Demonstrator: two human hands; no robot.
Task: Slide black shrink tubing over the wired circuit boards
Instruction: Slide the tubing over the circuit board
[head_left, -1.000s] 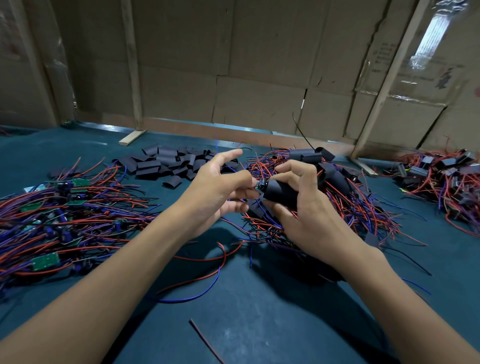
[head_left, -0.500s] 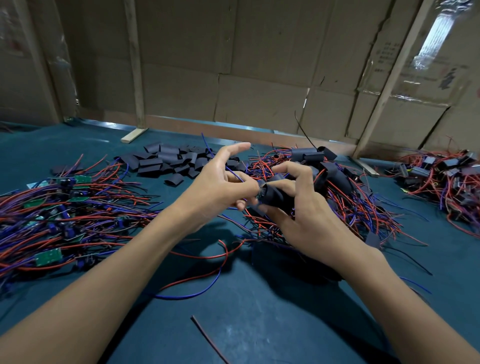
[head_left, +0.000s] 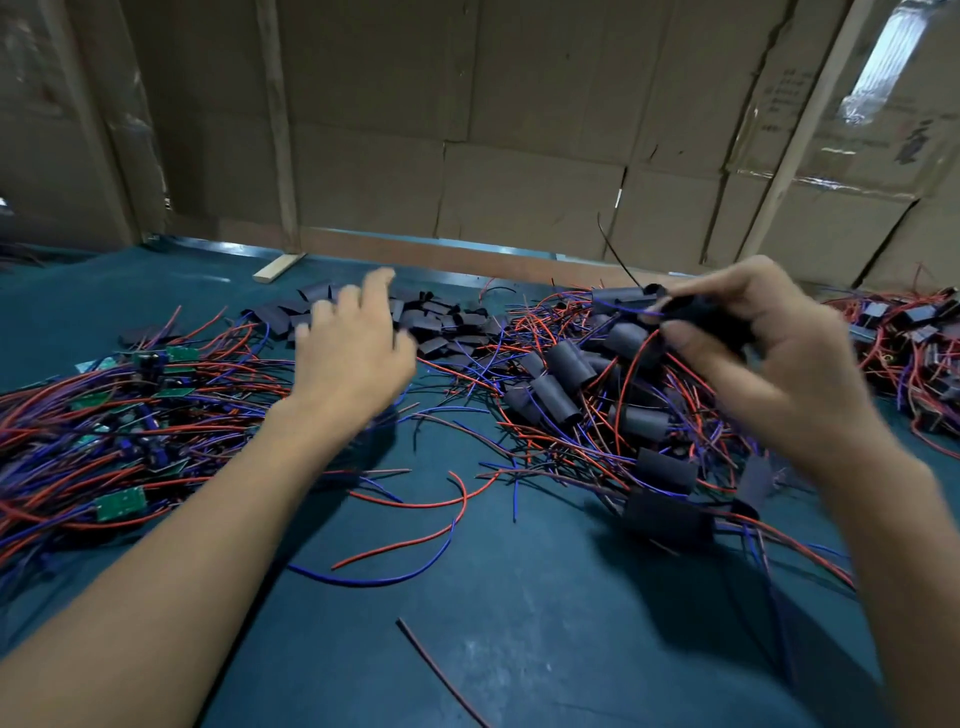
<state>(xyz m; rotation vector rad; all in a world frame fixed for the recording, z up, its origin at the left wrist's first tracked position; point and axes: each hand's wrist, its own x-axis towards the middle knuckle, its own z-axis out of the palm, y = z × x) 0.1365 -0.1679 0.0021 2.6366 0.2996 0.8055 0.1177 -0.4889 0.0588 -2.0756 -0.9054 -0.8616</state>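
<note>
A makeshift assembly workshop: cardboard walls (head_left: 519, 130), green-covered bench (head_left: 519, 649), heaps of wired circuit boards (head_left: 119, 415).

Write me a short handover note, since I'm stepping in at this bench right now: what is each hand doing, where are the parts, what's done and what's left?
Right hand: grip shut on a sleeved board, held above the sleeved pile in the middle of the green table.
Left hand: open and empty, over the flat black tubing pieces at the back.
Bare wired boards: heap on the left, green boards showing.
Further pile at far right; looks sleeved, partly out of frame.
Done: the held board looks covered; many sleeved units are piled.
Left: set this one down, then sleeve the left heap, which is still large.
</note>
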